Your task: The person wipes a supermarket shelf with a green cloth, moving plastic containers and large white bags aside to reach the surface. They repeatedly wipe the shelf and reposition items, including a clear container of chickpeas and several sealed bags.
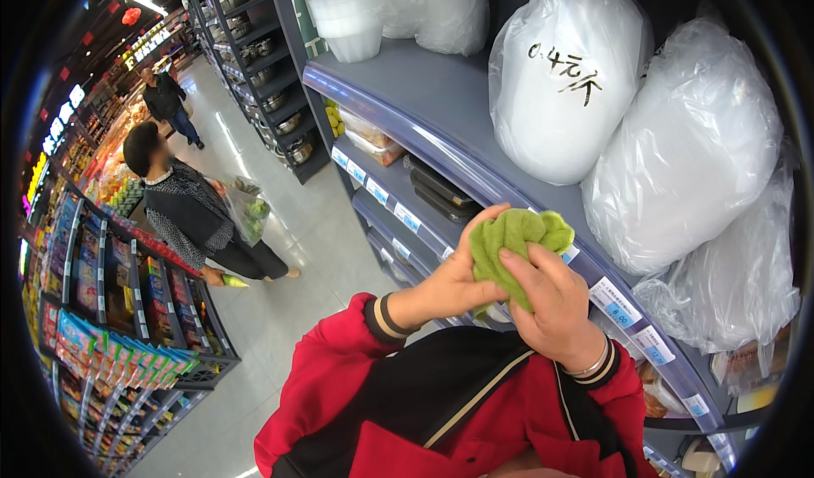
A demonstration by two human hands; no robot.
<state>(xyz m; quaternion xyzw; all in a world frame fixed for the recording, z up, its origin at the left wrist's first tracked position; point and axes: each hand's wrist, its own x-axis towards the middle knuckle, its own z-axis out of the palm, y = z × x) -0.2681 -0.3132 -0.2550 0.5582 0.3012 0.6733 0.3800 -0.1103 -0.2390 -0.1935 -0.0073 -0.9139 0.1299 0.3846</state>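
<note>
A bunched green cloth [502,243] is held between both hands, in front of the edge of a grey store shelf [439,96]. My left hand [455,274] grips it from the left, with the thumb across its lower part. From the right, my right hand [553,306] presses its fingers into the folds. Behind the cloth runs a clear plastic shelf edge strip [432,141]. On the top shelf stands a plastic bag of white containers [566,90], marked with handwriting. Another bulging clear bag [687,154] leans beside it.
Stacked translucent tubs [346,20] stand at the shelf's far end. Black food trays [439,189] lie one level below. To the left, a person with a plastic bag of greens [248,208] is in the tiled aisle [318,224], near a snack rack [127,287]. Farther back, another person [166,103] is in the aisle.
</note>
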